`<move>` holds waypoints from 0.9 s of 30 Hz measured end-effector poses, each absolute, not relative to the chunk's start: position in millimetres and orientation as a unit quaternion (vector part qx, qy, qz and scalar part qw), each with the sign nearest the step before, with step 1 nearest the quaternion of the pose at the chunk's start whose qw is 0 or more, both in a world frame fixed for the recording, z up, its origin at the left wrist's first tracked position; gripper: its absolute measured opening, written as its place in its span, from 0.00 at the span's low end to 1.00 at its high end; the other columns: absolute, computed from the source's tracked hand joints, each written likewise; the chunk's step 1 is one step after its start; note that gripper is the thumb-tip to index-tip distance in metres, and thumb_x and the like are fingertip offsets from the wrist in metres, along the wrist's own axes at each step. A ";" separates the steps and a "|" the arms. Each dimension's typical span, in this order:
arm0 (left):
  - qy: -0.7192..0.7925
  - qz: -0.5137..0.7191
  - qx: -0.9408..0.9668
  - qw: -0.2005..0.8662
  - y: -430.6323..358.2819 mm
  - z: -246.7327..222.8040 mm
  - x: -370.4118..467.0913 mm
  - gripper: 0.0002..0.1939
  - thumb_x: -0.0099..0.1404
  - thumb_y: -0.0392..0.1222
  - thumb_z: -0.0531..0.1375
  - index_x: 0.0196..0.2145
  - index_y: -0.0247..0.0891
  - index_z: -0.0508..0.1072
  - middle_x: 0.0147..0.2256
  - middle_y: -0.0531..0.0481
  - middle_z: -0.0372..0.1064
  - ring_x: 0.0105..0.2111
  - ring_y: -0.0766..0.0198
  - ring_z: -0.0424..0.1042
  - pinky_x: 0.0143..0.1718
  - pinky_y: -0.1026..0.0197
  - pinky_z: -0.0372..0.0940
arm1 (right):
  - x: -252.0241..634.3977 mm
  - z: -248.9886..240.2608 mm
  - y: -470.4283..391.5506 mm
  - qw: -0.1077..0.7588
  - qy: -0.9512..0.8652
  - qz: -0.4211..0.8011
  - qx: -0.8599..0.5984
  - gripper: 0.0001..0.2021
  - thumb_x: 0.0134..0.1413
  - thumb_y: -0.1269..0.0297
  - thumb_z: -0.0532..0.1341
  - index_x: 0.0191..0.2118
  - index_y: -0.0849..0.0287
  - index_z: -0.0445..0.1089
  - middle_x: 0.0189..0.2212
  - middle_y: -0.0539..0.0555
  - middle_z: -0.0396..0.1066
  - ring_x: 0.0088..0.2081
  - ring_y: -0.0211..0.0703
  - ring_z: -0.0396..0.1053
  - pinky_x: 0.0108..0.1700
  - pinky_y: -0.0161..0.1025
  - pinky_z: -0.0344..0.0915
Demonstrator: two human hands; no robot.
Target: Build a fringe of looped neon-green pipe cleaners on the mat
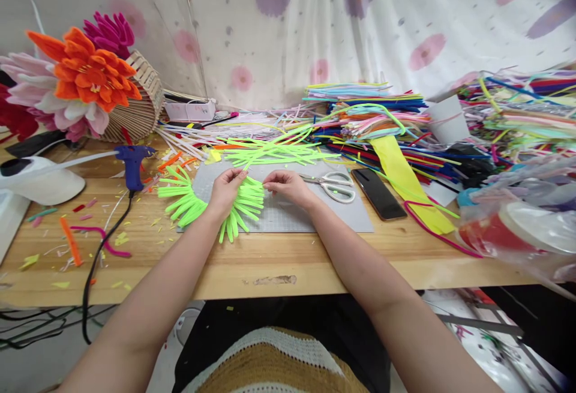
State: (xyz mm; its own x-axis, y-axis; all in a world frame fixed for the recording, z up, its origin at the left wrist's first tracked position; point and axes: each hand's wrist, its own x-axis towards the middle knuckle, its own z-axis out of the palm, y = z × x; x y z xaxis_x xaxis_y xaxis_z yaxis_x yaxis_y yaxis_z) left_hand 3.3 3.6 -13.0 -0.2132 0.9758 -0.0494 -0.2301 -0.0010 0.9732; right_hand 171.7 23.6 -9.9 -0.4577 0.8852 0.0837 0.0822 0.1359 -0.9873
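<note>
A curved fringe of lime-green pipe cleaner loops (182, 206) fans out in an arc over the left part of a grey cutting mat (288, 216). My left hand (227, 192) pinches the fringe near its upper right end, finger and thumb together. Just right of it, my right hand (285, 185) has thumb and forefinger closed at the fringe's edge; what lies between those fingertips is too small to tell. Scissors with pale handles (337, 188) rest on the mat beside my right wrist. Loose lime-green pipe cleaners (274, 152) lie crossed in a heap beyond both hands.
A blue glue gun (132, 165) with a black cord stands at left, near scraps. Fuzzy flowers (92, 75) and a wooden-stick basket (150, 90) sit behind it. A phone (378, 194), yellow strip (411, 183) and pipe cleaner bundles (373, 117) lie right, beside plastic-wrapped items (517, 225).
</note>
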 end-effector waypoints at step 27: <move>0.471 0.613 0.317 0.549 0.0 -3.3 4.9 0.18 0.34 0.43 0.70 0.23 0.34 0.70 0.21 0.54 0.69 0.23 0.65 0.69 0.29 0.62 0.64 | 167.6 -10.8 16.4 0.319 -0.629 0.581 -0.406 0.13 0.41 0.56 0.60 0.28 0.63 0.67 0.19 0.46 0.63 0.20 0.27 0.58 0.24 0.28 0.56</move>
State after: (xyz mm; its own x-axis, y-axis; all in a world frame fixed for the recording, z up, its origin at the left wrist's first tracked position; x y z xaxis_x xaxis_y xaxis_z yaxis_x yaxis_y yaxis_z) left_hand 4.9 0.0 -3.3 -0.1954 0.9723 -0.1285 -0.3752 0.0470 0.9257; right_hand 167.6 16.4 -10.8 -0.4670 0.8815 -0.0696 0.1402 -0.0038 -0.9901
